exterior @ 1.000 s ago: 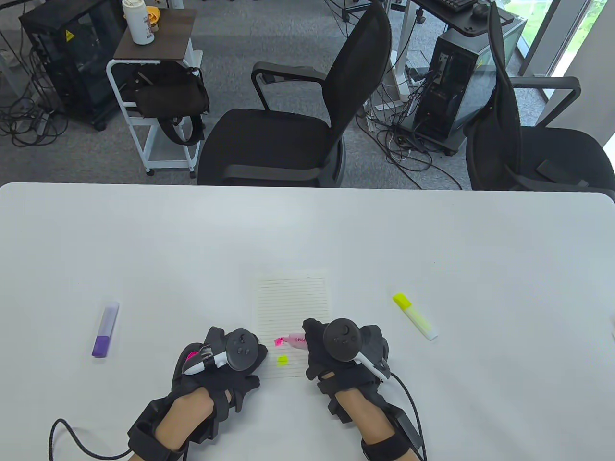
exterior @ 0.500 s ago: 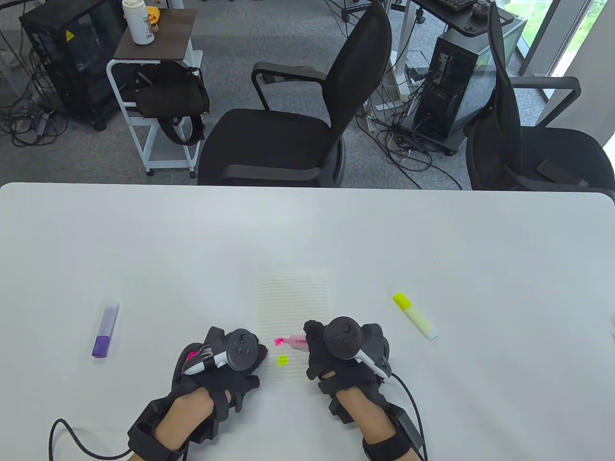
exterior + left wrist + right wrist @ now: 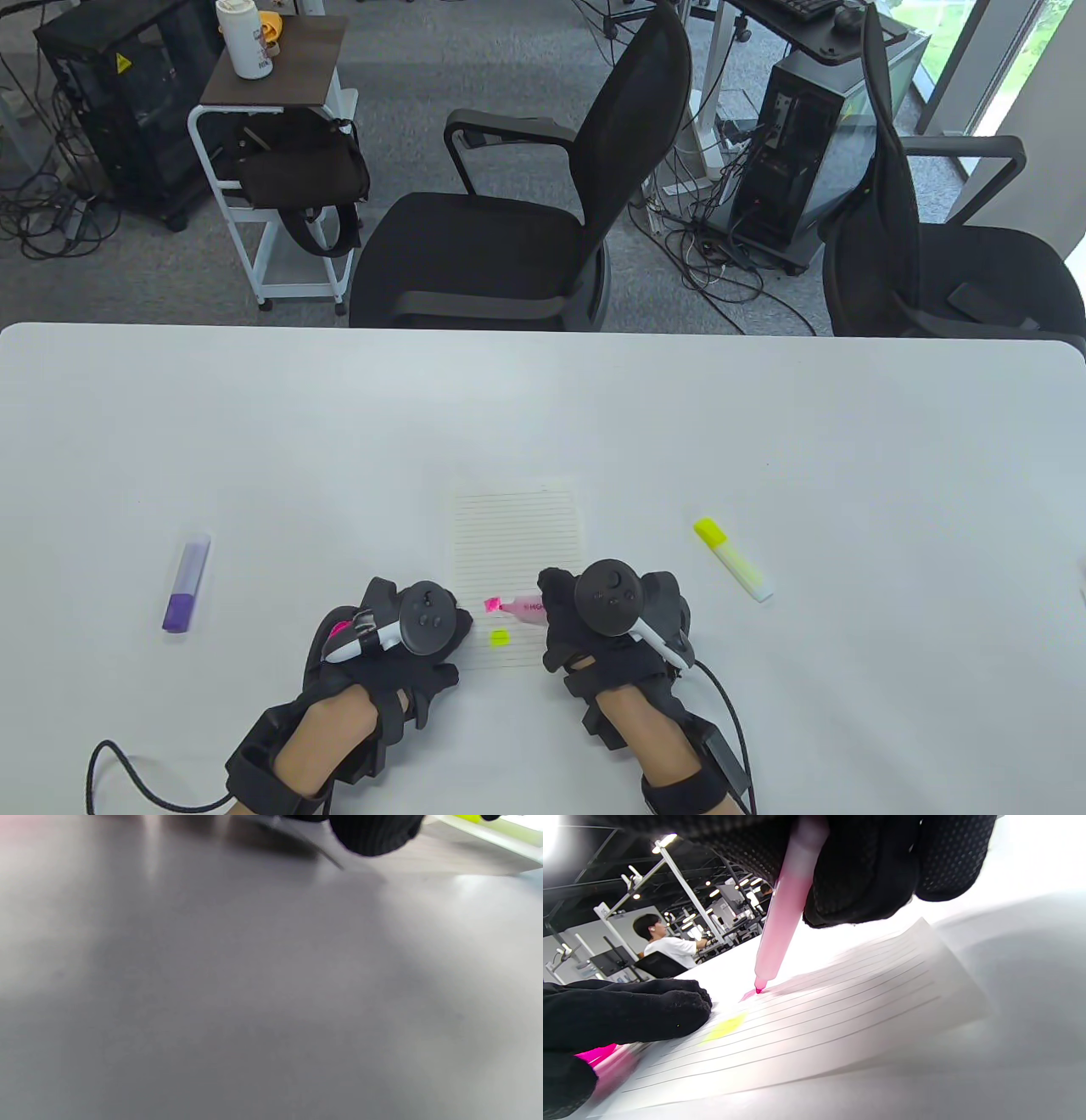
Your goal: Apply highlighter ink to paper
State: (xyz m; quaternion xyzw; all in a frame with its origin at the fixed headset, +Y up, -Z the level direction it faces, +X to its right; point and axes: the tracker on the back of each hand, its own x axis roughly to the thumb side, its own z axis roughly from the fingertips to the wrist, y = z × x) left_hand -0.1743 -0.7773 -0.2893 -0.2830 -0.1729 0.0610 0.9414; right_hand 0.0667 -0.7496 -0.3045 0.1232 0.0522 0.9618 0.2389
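A small lined paper [image 3: 517,543] lies on the white table [image 3: 764,424]. My right hand [image 3: 585,624] grips a pink highlighter [image 3: 524,606], tip down on the paper's lower left; the right wrist view shows the tip [image 3: 759,990] touching the sheet beside a pink mark [image 3: 748,995]. A yellow-green mark [image 3: 500,637] sits just below it. My left hand [image 3: 399,637] rests at the paper's left edge and holds the pink cap [image 3: 338,629], which also shows in the right wrist view [image 3: 596,1054]. The left wrist view shows blurred table and one fingertip [image 3: 375,834].
A purple highlighter [image 3: 186,582] lies at the left of the table and a capped yellow highlighter [image 3: 732,559] at the right of the paper. Two black office chairs [image 3: 526,212] stand beyond the far table edge.
My right hand and the pink highlighter have shifted very slightly to the right on the paper. The left hand has not moved.
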